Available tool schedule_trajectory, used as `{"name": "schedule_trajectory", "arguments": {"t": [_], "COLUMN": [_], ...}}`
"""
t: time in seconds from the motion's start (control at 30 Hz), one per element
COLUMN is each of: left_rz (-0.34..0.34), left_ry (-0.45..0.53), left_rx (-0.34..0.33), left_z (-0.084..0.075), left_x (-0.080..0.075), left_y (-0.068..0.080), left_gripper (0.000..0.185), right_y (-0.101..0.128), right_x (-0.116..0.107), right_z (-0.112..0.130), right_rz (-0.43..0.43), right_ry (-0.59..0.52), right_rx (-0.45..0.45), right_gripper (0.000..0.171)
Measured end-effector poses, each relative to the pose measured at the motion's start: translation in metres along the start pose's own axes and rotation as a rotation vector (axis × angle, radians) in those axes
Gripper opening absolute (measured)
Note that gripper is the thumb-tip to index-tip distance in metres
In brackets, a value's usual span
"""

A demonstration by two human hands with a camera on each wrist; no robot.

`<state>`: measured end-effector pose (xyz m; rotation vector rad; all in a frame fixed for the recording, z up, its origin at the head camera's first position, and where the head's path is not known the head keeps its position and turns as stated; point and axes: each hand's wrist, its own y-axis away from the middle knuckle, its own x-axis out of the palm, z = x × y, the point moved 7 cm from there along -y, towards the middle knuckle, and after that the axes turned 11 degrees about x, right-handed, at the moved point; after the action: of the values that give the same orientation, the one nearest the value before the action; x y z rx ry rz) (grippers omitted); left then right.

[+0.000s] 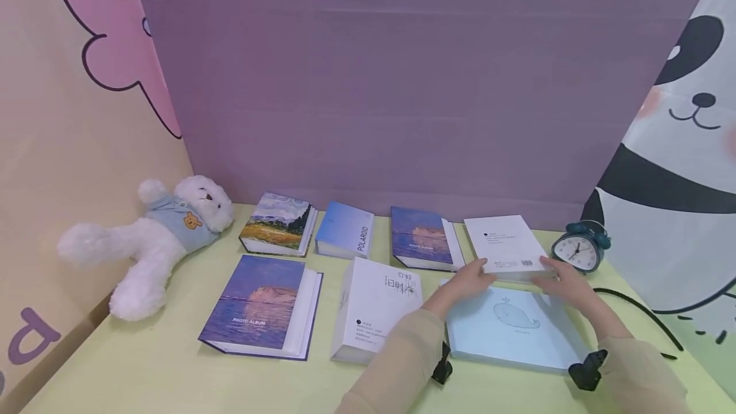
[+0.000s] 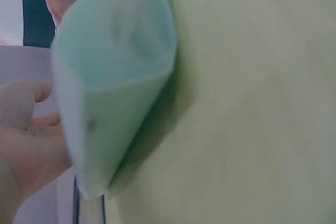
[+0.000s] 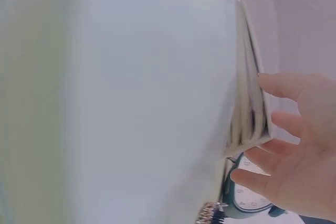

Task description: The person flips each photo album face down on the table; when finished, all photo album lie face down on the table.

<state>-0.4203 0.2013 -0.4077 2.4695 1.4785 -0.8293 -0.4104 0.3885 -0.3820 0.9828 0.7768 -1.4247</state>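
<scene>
Hands flank white hardcover book (image 1: 506, 245) | left hand (image 1: 468, 280), right hand (image 1: 560, 276) at near corners, fingers spread, touching | long axis runs away from person

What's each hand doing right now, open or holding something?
Left hand: open, fingers touching the near edge of the thick white rectangular book.
Right hand: open, fingers at the same book's near right corner.

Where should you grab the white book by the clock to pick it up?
Probably by its two near corners, coming from the front. The white book lies flat, so only its edges give a hold. The left hand and right hand already sit there. The clock crowds its right side.
</scene>
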Motion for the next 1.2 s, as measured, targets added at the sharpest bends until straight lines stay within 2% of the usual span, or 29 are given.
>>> {"name": "schedule_trajectory", "arguments": {"t": [0.13, 0.3, 0.43, 0.57, 0.77, 1.0, 1.2], "left_rz": [-0.066, -0.092, -0.087, -0.1, -0.126, -0.133, -0.125], "left_ry": [0.003, 0.071, 0.11, 0.088, -0.03, -0.08, -0.151], "left_rx": [0.002, 0.024, 0.062, 0.091, 0.111, 0.129, 0.155], "left_z": [0.0, -0.007, -0.01, -0.008, 0.003, 0.014, 0.017], "left_x": [-0.012, -0.032, -0.053, -0.082, -0.124, -0.159, -0.185], "left_y": [-0.002, 0.001, 0.003, 0.006, 0.021, 0.036, 0.045], "left_gripper": [0.047, 0.041, 0.042, 0.043, 0.042, 0.043, 0.045], "right_y": [0.005, 0.005, -0.002, -0.009, -0.012, -0.015, -0.018], "right_x": [-0.007, -0.015, -0.018, -0.015, -0.003, 0.017, 0.031], "right_z": [0.013, 0.029, 0.043, 0.062, 0.092, 0.127, 0.154], "right_rz": [-0.055, -0.169, -0.224, -0.252, -0.255, -0.229, -0.161], "right_ry": [0.018, -0.024, -0.047, -0.032, -0.049, -0.059, -0.076], "right_rx": [-0.023, -0.063, -0.111, -0.175, -0.25, -0.332, -0.355], "right_gripper": [0.066, 0.052, 0.049, 0.049, 0.051, 0.052, 0.055]}}
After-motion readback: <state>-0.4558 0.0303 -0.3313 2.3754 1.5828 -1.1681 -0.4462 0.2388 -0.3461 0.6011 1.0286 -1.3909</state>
